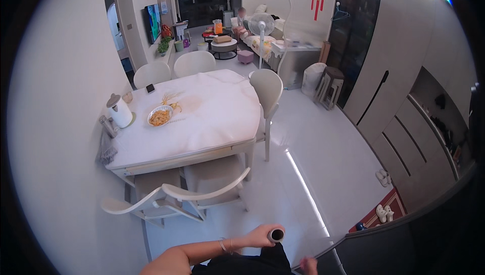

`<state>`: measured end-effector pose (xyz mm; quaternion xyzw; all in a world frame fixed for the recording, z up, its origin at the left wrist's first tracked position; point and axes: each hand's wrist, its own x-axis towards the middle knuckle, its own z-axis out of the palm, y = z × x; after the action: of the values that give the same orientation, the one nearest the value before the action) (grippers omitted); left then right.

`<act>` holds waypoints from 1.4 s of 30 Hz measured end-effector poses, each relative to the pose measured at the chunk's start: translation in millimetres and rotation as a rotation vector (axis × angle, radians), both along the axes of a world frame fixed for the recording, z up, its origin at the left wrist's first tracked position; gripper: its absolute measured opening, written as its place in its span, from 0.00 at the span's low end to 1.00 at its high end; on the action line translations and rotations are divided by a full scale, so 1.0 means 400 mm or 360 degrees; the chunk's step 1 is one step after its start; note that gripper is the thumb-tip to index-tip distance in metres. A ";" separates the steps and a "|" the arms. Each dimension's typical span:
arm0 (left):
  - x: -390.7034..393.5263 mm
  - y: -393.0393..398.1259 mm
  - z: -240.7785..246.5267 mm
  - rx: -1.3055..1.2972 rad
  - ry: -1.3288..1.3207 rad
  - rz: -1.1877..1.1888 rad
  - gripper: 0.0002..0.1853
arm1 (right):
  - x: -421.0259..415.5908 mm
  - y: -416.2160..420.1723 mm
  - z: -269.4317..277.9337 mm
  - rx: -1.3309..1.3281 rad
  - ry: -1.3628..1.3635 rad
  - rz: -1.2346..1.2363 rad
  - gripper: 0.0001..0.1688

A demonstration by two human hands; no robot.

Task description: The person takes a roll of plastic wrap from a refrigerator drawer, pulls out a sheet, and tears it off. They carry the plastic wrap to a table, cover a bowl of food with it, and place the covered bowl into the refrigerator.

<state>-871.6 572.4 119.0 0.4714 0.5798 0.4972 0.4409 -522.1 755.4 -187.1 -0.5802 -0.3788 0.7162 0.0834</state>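
Observation:
My left hand is closed around an upright cylindrical container with a dark, open top, held in front of my body; a thin bracelet is on that wrist. Low in the picture, to the right, my right hand is partly cut off by the frame edge, and its fingers are not clear. Before me stands a dining table with a pale cover. A patterned bowl of orange-brown food rests on it. A white electric kettle and a dark phone-like object are also on the table.
Several pale chairs surround the table. A stack of stools stands by the tall cabinets on the right. Slippers lie on a red mat. Farther back are a standing fan and a seated person.

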 end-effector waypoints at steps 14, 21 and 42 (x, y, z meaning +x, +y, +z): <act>-0.587 0.454 0.163 0.0948 -0.1017 0.1427 0.21 | -0.955 0.622 0.639 0.0714 0.0634 0.0760 0.12; -0.759 0.465 0.190 0.1530 -0.1663 0.1983 0.21 | -1.251 0.734 0.646 0.0457 0.0725 0.1364 0.12; -0.898 0.491 0.019 0.0227 -0.0682 0.2171 0.41 | -2.049 0.548 0.764 -0.1475 0.1289 0.1493 0.24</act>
<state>-1230.9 768.6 126.5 -0.0761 0.6121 0.7802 0.1043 -1341.7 974.6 118.4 -0.0274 -0.1865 0.9183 -0.3480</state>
